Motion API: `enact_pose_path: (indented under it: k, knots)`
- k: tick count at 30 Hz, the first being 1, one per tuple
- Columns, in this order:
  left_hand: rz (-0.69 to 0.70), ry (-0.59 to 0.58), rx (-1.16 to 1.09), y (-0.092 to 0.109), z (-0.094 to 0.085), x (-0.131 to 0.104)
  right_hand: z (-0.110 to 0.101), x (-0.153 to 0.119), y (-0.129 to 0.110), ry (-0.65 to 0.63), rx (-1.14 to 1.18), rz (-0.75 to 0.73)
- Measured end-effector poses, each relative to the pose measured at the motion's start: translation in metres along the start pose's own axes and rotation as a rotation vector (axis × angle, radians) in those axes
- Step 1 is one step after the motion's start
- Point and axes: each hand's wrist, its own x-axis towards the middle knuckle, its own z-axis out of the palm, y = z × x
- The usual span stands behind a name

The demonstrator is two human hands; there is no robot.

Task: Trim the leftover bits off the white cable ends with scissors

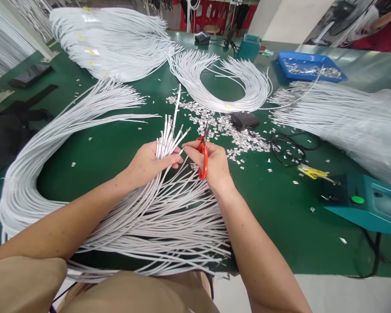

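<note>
My left hand (154, 161) is closed around a bunch of white cables (165, 141), their cut ends pointing up and away from me. In my right hand (213, 163) are scissors with orange handles (203, 161), blades pointing away. The right thumb and fingertips also pinch at the end of one cable beside the left thumb. Below both hands a large loop of white cables (169, 217) fans out over the table edge, its loose ends toward the right forearm.
Small silvery scraps (228, 130) lie scattered around a black block (245, 121). Farther off are coiled cables (228, 98), a thick cable bundle (114, 43) and a blue tray (311, 67) holding small pieces. At right are plastic-wrapped cables (342, 121), yellow-handled pliers (313, 171) and a teal machine (371, 202).
</note>
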Motion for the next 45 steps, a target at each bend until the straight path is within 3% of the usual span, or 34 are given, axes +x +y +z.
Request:
enact_pose_path:
  k: [5,11,19,24,31,35,38,42,45]
  knots:
    - [0.014,0.009,0.015,-0.003,-0.001,0.000,0.001,0.001,0.005,0.006,0.070,0.061]
    - [0.035,-0.113,-0.300,-0.010,-0.003,0.004,0.001,0.003,0.008,-0.057,0.152,0.132]
    - [-0.055,0.046,-0.186,-0.015,-0.007,0.007,0.002,0.001,0.003,-0.016,0.096,0.066]
    - [-0.037,0.020,-0.263,-0.017,-0.004,0.007,0.004,-0.001,0.004,0.003,0.025,0.046]
    - [-0.115,-0.081,-0.363,-0.011,-0.007,0.005,-0.003,0.009,0.017,0.204,-0.181,0.016]
    - [-0.148,-0.105,-0.365,-0.012,-0.012,0.008,-0.004,0.003,0.009,0.358,-0.281,-0.242]
    - [-0.125,-0.091,-0.341,-0.014,-0.014,0.011,0.002,-0.005,0.001,0.248,-0.297,-0.334]
    - [-0.105,-0.065,-0.369,-0.014,-0.015,0.012,0.011,-0.009,0.006,-0.027,-0.362,-0.232]
    - [-0.114,-0.054,-0.405,-0.012,-0.015,0.012,0.014,-0.007,0.015,-0.072,-0.387,-0.205]
